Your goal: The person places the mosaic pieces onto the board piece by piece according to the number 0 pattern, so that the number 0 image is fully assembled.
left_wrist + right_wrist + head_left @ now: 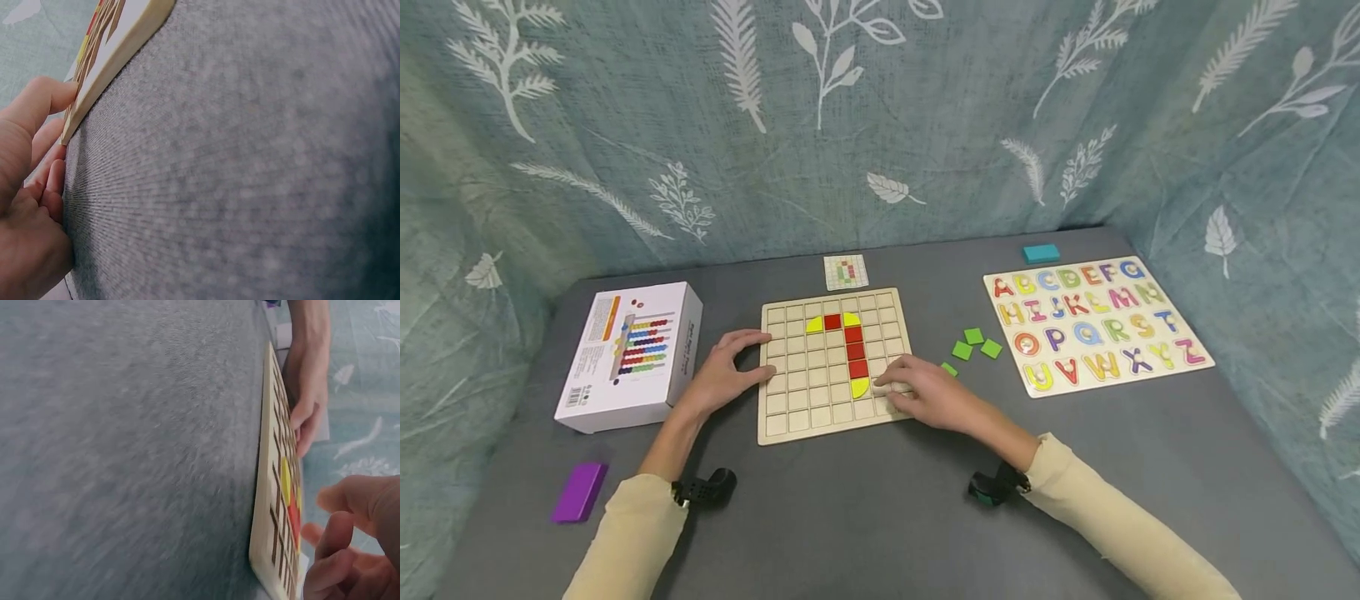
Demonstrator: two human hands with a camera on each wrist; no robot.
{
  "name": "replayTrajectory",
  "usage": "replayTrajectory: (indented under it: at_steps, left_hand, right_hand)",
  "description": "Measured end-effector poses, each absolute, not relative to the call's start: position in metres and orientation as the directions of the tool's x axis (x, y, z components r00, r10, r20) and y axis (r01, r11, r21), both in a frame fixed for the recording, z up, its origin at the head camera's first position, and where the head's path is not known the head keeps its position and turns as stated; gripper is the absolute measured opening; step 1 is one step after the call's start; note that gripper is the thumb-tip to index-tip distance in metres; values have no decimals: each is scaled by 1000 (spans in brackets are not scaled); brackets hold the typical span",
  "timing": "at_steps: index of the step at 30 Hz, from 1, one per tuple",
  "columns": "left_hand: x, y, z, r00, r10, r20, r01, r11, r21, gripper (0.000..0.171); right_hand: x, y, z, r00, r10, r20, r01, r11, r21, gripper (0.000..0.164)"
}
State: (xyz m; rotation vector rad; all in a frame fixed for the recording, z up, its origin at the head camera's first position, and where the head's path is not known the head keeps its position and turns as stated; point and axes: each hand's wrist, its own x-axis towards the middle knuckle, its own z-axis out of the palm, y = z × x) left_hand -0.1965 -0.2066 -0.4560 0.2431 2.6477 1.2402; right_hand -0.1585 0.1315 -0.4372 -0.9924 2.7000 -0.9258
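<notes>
A wooden grid board (797, 421) lies flat on the grey table. Set in its squares are several red tiles (856, 351) and rounded yellow tiles (860, 388), forming a hook-like line. My left hand (727, 372) rests at the board's left edge, thumb and forefinger spread apart; the left wrist view has the thumb (53, 94) against the edge. Over the right part of the board is my right hand (928, 393), fingertips near the lowest yellow tile. Its thumb and forefinger are apart in the right wrist view, with no tile showing between them.
Several green tiles (973, 336) lie right of the board, one partly behind the right hand. A pattern card (846, 272) sits behind the board. Around it are an alphabet puzzle (1105, 325), a blue block (1041, 253), a white abacus box (625, 354) and a purple block (580, 492).
</notes>
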Motion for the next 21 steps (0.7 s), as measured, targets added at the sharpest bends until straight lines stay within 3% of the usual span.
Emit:
replayTrajectory:
  at_steps: [9, 21]
  left_hand:
    - [-198, -205, -455, -964, 232, -130, 47, 630, 775, 60]
    - [-196, -204, -454, -964, 224, -141, 36, 639, 769, 60]
  right_hand:
    - [-160, 185, -448, -854, -515, 75, -400, 558, -726, 30]
    - [-166, 212, -456, -900, -431, 62, -314, 545, -777, 37]
